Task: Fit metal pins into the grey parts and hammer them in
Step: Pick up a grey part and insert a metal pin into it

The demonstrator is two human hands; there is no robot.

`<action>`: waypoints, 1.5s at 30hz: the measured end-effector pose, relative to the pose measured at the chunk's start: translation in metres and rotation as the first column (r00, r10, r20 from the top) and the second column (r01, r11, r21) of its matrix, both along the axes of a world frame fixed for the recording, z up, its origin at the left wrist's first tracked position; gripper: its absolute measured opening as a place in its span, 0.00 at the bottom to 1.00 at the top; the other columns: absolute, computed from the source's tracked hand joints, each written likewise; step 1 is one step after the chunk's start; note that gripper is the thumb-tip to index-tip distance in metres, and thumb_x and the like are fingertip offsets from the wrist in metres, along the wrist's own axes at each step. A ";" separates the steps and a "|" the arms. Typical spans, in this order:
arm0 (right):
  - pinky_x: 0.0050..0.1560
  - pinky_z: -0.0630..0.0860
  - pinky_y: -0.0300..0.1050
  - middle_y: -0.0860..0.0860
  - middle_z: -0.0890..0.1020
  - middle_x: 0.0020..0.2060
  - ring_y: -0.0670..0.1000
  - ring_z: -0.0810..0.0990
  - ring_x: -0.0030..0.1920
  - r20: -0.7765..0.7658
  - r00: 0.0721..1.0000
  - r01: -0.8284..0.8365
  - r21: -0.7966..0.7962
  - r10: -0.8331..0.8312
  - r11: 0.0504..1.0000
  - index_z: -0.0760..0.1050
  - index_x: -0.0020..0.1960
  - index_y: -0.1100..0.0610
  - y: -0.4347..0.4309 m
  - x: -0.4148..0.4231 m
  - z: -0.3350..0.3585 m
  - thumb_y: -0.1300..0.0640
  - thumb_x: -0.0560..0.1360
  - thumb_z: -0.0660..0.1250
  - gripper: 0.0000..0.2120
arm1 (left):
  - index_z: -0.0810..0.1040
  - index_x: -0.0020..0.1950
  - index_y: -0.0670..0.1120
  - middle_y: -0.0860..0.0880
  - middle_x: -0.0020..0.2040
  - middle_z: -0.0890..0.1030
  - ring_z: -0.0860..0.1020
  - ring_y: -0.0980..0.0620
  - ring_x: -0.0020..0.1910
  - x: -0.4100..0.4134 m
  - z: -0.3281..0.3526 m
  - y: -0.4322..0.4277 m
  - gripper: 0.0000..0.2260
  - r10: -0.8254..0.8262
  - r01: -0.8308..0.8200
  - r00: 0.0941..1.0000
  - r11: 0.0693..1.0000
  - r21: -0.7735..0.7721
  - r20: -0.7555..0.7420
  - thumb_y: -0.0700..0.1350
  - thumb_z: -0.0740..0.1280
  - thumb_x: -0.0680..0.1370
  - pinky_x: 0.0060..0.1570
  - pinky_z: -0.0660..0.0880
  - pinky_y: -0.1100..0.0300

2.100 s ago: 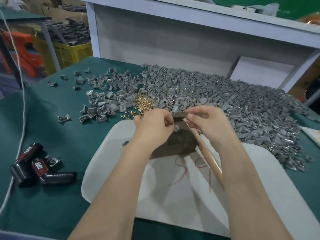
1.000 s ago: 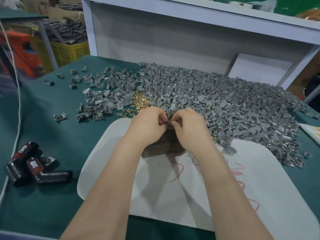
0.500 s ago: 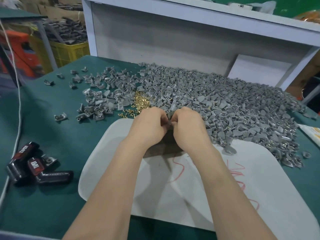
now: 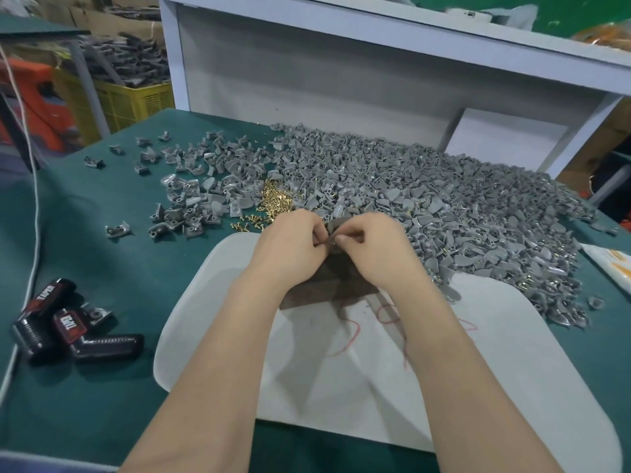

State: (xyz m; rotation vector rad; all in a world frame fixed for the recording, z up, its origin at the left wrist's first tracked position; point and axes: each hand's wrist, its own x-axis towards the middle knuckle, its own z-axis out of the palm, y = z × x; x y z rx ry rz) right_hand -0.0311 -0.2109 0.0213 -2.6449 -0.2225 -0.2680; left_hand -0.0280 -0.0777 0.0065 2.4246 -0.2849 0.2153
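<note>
One green table (image 4: 85,387) runs off every edge; one white mat (image 4: 341,387) lies on it; grey parts (image 4: 444,199), too many to count, are heaped behind the mat; one pile of brass pins (image 4: 275,201) sits at the heap's left; one dark block (image 4: 327,285) is mostly hidden under the hands; left hand (image 4: 290,247) and right hand (image 4: 375,250), fingers curled, together pinch one grey part (image 4: 333,230) above the block; whether a pin is in it cannot be made out.

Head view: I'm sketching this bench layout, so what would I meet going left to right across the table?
From the left: white cable → black tool grips → small cluster of grey parts → brass pins → left hand → right hand → white packet with orange print at the right edge.
</note>
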 end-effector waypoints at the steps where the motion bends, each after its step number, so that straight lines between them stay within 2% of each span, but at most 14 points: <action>1: 0.54 0.74 0.43 0.52 0.83 0.46 0.50 0.79 0.48 -0.031 1.000 0.005 0.137 0.000 0.991 0.83 0.50 0.56 -0.005 -0.001 -0.001 0.60 0.76 0.66 0.08 | 0.76 0.40 0.52 0.58 0.34 0.73 0.78 0.48 0.45 0.000 0.000 0.000 0.05 0.000 0.000 1.000 1.000 0.000 0.003 0.46 0.70 0.74 0.48 0.76 0.55; 2: 0.55 0.74 0.44 0.51 0.83 0.45 0.49 0.79 0.47 -0.040 0.999 0.019 0.243 -0.009 0.970 0.82 0.51 0.57 -0.008 -0.002 -0.003 0.62 0.75 0.66 0.08 | 0.76 0.40 0.52 0.59 0.34 0.73 0.78 0.49 0.45 0.001 -0.001 0.000 0.05 0.001 -0.001 1.000 1.000 0.005 0.005 0.46 0.70 0.74 0.49 0.76 0.54; 4: 0.54 0.74 0.43 0.50 0.83 0.43 0.48 0.79 0.45 -0.014 0.999 0.036 0.324 -0.033 0.945 0.82 0.50 0.58 -0.011 -0.003 -0.008 0.64 0.75 0.66 0.08 | 0.75 0.40 0.52 0.59 0.34 0.73 0.78 0.49 0.45 0.001 -0.001 0.000 0.06 0.003 -0.004 1.000 1.000 0.012 0.007 0.46 0.70 0.74 0.49 0.76 0.54; 8: 0.46 0.70 0.32 0.48 0.83 0.42 0.45 0.78 0.41 0.045 0.998 0.032 0.283 -0.046 0.959 0.82 0.48 0.56 -0.005 -0.003 -0.015 0.60 0.73 0.69 0.05 | 0.75 0.39 0.52 0.57 0.34 0.74 0.78 0.48 0.45 0.001 -0.001 0.000 0.06 0.002 -0.002 1.000 1.000 0.004 0.009 0.46 0.70 0.74 0.50 0.76 0.53; 13: 0.49 0.69 0.37 0.50 0.77 0.45 0.48 0.75 0.43 0.093 0.994 0.043 0.181 -0.061 0.983 0.80 0.47 0.55 0.000 -0.004 -0.018 0.59 0.74 0.69 0.03 | 0.75 0.40 0.52 0.54 0.36 0.75 0.78 0.48 0.45 0.001 -0.001 0.000 0.06 0.003 -0.003 1.000 1.000 -0.005 0.000 0.46 0.70 0.74 0.50 0.77 0.52; 19: 0.50 0.69 0.40 0.53 0.77 0.46 0.51 0.75 0.45 0.114 0.992 0.037 0.128 -0.052 0.991 0.80 0.48 0.57 0.004 -0.005 -0.018 0.60 0.74 0.67 0.04 | 0.76 0.39 0.52 0.53 0.36 0.77 0.79 0.47 0.46 0.000 -0.001 -0.001 0.05 0.005 -0.005 1.000 1.000 -0.009 -0.006 0.45 0.70 0.74 0.49 0.77 0.52; 28: 0.50 0.69 0.41 0.52 0.79 0.48 0.52 0.77 0.47 0.111 0.983 0.120 0.213 -0.146 0.970 0.81 0.47 0.57 0.009 -0.005 -0.022 0.60 0.74 0.66 0.05 | 0.76 0.39 0.51 0.52 0.37 0.77 0.79 0.47 0.46 -0.001 0.001 -0.002 0.05 0.011 -0.011 1.000 1.000 -0.003 0.000 0.43 0.69 0.74 0.50 0.77 0.51; 34: 0.48 0.68 0.40 0.51 0.79 0.46 0.51 0.76 0.45 0.139 0.980 0.108 0.242 -0.144 0.964 0.80 0.45 0.58 0.010 -0.008 -0.023 0.61 0.74 0.67 0.04 | 0.76 0.39 0.51 0.53 0.36 0.76 0.79 0.47 0.46 -0.002 0.002 -0.002 0.05 0.023 -0.023 1.000 1.000 0.010 0.004 0.43 0.69 0.74 0.50 0.77 0.52; 40: 0.47 0.69 0.44 0.52 0.77 0.43 0.53 0.75 0.43 0.166 0.976 0.097 0.251 -0.141 0.963 0.78 0.42 0.60 0.012 -0.009 -0.025 0.63 0.73 0.67 0.03 | 0.76 0.39 0.51 0.53 0.36 0.76 0.79 0.47 0.45 -0.001 0.001 -0.002 0.05 0.032 -0.032 0.999 0.999 0.006 -0.001 0.44 0.69 0.74 0.48 0.77 0.54; 45: 0.49 0.69 0.41 0.52 0.78 0.45 0.52 0.77 0.45 0.140 0.981 0.095 0.268 -0.136 0.959 0.79 0.43 0.60 0.010 -0.009 -0.024 0.63 0.74 0.66 0.03 | 0.76 0.39 0.51 0.51 0.38 0.77 0.79 0.47 0.45 -0.002 0.002 -0.002 0.05 0.030 -0.030 1.000 1.000 -0.001 -0.003 0.45 0.69 0.74 0.48 0.77 0.53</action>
